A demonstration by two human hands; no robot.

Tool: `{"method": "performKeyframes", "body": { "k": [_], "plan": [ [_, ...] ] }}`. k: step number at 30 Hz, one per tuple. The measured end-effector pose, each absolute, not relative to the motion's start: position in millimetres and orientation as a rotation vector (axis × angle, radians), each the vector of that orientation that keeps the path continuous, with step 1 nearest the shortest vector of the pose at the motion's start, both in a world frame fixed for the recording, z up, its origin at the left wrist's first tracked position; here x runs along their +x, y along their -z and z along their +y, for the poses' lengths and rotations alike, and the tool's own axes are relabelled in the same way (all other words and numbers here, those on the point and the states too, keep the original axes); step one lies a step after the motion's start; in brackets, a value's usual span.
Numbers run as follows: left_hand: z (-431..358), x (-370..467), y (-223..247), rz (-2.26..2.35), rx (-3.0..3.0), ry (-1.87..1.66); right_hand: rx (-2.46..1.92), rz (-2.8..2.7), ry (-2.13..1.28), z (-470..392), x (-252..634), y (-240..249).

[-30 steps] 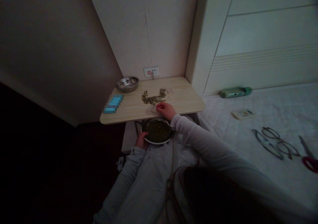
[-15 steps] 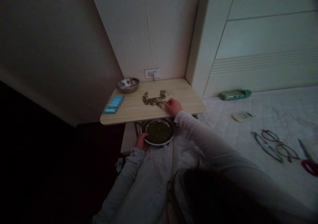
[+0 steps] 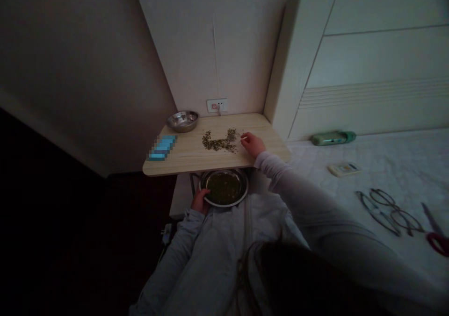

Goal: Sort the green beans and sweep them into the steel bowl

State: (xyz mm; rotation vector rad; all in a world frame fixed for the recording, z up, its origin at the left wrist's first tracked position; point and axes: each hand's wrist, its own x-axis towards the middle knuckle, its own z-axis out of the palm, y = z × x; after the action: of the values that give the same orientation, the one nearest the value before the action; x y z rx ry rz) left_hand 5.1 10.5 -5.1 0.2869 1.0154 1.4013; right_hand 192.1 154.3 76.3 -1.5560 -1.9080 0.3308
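Observation:
My left hand (image 3: pixel 201 201) grips the left rim of a round metal bowl (image 3: pixel 224 188) with green contents, held over my lap below the table's front edge. My right hand (image 3: pixel 251 144) is over the right part of the small wooden table (image 3: pixel 185 159), fingers closed on something thin and pale that is too small to name. Just left of those fingertips, small dark green pieces (image 3: pixel 219 144) lie scattered in a curved patch. A greyish blurred bit shows at the patch's upper right.
An empty metal bowl (image 3: pixel 183 121) stands at the table's back left, with a blurred blue phone-like object (image 3: pixel 163 147) before it. On the bed at right lie a green bottle (image 3: pixel 333 138), a pale device (image 3: pixel 344 168), glasses, pliers-like tool and red-handled scissors (image 3: pixel 437 243). A wall socket (image 3: pixel 217 105) is behind.
My right hand has moved slightly right and up, off the pile's near edge. The greyish bit now shows higher up. My left hand still holds the bowl.

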Motion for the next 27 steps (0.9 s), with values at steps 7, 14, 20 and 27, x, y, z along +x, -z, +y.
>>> {"method": "performKeyframes", "body": {
  "k": [7,14,20,27],
  "plan": [
    [10.0,5.2,4.0,1.032,0.285,-1.424,-1.564,-2.193,0.037,135.0,179.8,-79.6],
    [10.2,4.3,7.2,1.012,0.307,-1.385,-1.46,-2.309,0.132,126.9,171.7,-81.9],
    [10.1,4.9,5.8,1.001,0.312,-1.394,-1.461,-2.352,0.184,131.3,161.1,-82.6],
    [9.9,4.8,5.0,1.02,0.296,-1.4,-1.371,-2.471,0.198,123.3,147.7,-82.9]
  ]
}}
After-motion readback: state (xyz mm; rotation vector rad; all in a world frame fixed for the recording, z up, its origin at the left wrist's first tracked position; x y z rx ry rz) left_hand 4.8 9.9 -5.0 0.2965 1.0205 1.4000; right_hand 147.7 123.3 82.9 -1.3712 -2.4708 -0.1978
